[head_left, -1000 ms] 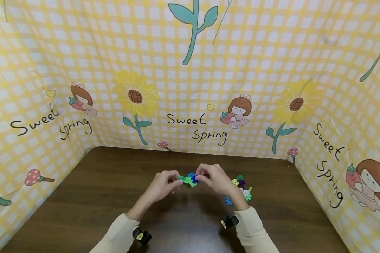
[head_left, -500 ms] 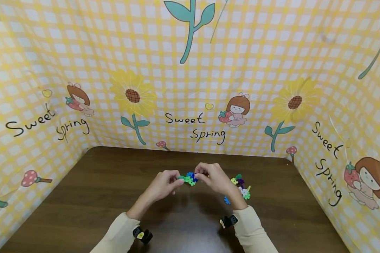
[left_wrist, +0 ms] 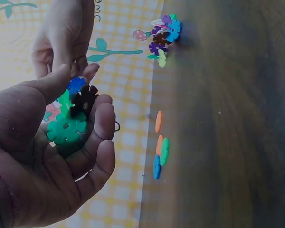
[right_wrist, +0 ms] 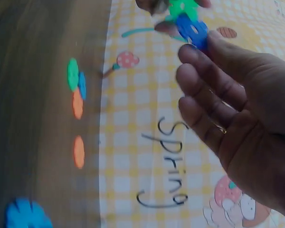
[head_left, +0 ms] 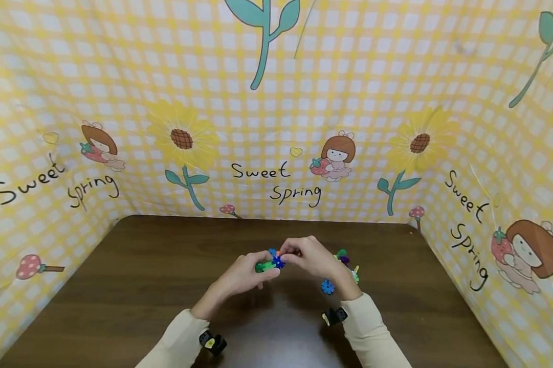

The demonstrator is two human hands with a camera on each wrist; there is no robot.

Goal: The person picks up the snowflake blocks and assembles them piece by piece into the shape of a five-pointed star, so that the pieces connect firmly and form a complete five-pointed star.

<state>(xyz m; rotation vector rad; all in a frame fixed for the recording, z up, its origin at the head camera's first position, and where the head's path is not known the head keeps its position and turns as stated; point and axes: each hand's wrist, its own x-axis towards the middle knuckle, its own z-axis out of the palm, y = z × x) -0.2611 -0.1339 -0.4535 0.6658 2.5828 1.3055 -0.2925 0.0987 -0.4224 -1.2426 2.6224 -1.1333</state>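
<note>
Notched plastic snowflake discs, joined into a cluster, are held off the table between both hands. My left hand point(head_left: 246, 272) grips the cluster by its green disc point(left_wrist: 66, 127), thumb above and fingers curled below. A dark brown disc point(left_wrist: 87, 99) and a light green disc point(right_wrist: 183, 8) belong to the cluster too. My right hand point(head_left: 314, 259) pinches a blue disc point(right_wrist: 192, 31) between thumb and index finger at the cluster's right end; its other fingers are loosely curled. The fingers partly hide the joints between the discs.
Beside the right forearm sits a group of joined discs point(left_wrist: 165, 35) in mixed colours. A loose blue disc point(head_left: 328, 286) lies near it. Orange point(right_wrist: 79, 152), green point(right_wrist: 73, 74) and blue discs lie flat further back. A checked cloth point(head_left: 276, 128) stands around the table's point(head_left: 166, 286) edges.
My left hand has moved right, closer to my right hand, and its fingers cover more of the cluster. The right hand keeps its pinch. The head view has shifted slightly.
</note>
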